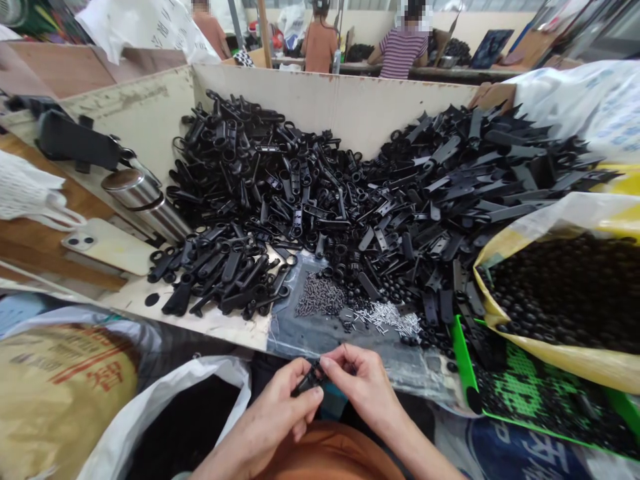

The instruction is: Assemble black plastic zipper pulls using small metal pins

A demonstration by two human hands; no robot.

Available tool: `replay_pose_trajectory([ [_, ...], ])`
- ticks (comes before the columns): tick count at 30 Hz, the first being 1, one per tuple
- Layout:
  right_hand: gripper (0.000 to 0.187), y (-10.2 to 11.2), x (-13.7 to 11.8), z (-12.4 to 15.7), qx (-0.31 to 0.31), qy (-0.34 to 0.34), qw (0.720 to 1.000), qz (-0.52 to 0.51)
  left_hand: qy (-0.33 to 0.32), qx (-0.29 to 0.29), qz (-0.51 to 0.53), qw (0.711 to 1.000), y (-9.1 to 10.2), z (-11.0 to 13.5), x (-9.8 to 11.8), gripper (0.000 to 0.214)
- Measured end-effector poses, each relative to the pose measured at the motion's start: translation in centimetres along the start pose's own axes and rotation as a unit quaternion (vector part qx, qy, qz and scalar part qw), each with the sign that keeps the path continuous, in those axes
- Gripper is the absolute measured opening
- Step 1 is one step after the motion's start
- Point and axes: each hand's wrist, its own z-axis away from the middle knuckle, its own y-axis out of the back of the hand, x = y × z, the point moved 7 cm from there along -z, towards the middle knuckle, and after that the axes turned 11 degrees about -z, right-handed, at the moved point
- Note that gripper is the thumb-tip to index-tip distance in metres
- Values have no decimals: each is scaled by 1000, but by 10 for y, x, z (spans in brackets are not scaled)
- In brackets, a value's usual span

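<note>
We hold the black part (307,382) in both hands, at the near edge of the tabletop (133,300). The left hand (281,399) grips its body, slanted, between thumb and fingers. The right hand (364,379) has its fingers closed on the upper end; we cannot tell whether they also pinch a smaller piece. We judge the step in hand to be fitting or adjusting at that end. In our judgement, the next move calls for a firm left grip and fine, aligned pressure from the right fingers.

Beyond the hands, we have grey fasteners (321,295) with silver pins (393,319) just to their right. Loose arms (233,267) lie to the left; a large heap (300,177) rises behind. A green tray (464,360) and a yellow bag (575,365) stand at right.
</note>
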Motion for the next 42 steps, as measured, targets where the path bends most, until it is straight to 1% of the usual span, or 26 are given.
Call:
replay_pose_trajectory([
  [4, 36, -3, 4, 4, 14, 12, 1000, 12, -1, 2, 1, 1000, 1, -3, -11, 55],
  [6, 36, -3, 4, 4, 10, 20, 999, 22, -4, 2, -22, 1000, 5, -5, -14, 48],
  [8, 35, 0, 3, 4, -1, 27, 999, 20, -34, 13, -67, 997, 11, -6, -9, 37],
  [9, 36, 3, 2, 3, -6, 30, 999, 12, -63, 37, -101, 992, 18, -7, -1, 31],
  [10, 39, 7, 1, 3, -5, 33, 999, 0, -95, 75, -143, 982, 26, -7, 8, 24],
  [11, 42, 11, -1, 3, 0, 36, 999, -13, -123, 128, -194, 965, 36, -6, 18, 18],
  [12, 45, 16, -2, 2, 9, 38, 999, -25, -142, 189, -260, 936, 45, -6, 29, 11],
  [13, 47, 21, -3, 2, 19, 41, 998, -31, -146, 248, -330, 899, 53, -6, 38, 6],
  [14, 47, 26, -4, 1, 29, 44, 998, -32, -139, 295, -395, 859, 60, -8, 46, 6],
  [15, 47, 29, -5, 1, 37, 49, 998, -25, -129, 329, -446, 823, 64, -12, 52, 8],
  [16, 46, 32, -6, 1, 42, 54, 998, -14, -122, 350, -482, 794, 66, -17, 56, 11],
  [17, 46, 34, -7, 1, 44, 62, 997, -2, -119, 361, -504, 776, 68, -23, 59, 12],
  [20, 46, 37, -7, 4, 46, 75, 996, 22, -124, 368, -528, 755, 69, -39, 63, 13],
  [22, 47, 39, -3, 6, 46, 68, 996, 23, -131, 369, -540, 745, 69, -44, 63, 13],
  [24, 47, 40, 1, 7, 45, 57, 997, 20, -144, 365, -546, 740, 69, -45, 63, 13],
  [28, 43, 39, 0, 8, 35, 59, 997, 29, -177, 348, -539, 746, 71, -41, 63, 16],
  [31, 40, 36, -6, 6, 21, 72, 996, 45, -197, 343, -515, 761, 74, -35, 63, 17],
  [35, 31, 38, -17, 6, 17, 129, 988, 82, -210, 339, -469, 788, 77, -27, 61, 21],
  [36, 29, 42, -20, 6, 25, 148, 984, 93, -208, 335, -444, 805, 77, -26, 59, 23],
  [37, 27, 46, -24, 6, 36, 164, 980, 106, -201, 324, -402, 832, 75, -25, 56, 26],
  [38, 26, 51, -26, 6, 49, 176, 976, 118, -189, 302, -342, 869, 72, -25, 51, 28],
  [40, 24, 58, -31, 4, 66, 191, 969, 145, -153, 237, -184, 942, 60, -27, 39, 33],
  [41, 23, 58, -33, 2, 65, 196, 965, 161, -133, 199, -106, 965, 51, -29, 33, 35],
  [42, 22, 56, -34, 0, 55, 200, 962, 179, -116, 168, -45, 978, 42, -29, 29, 37],
])
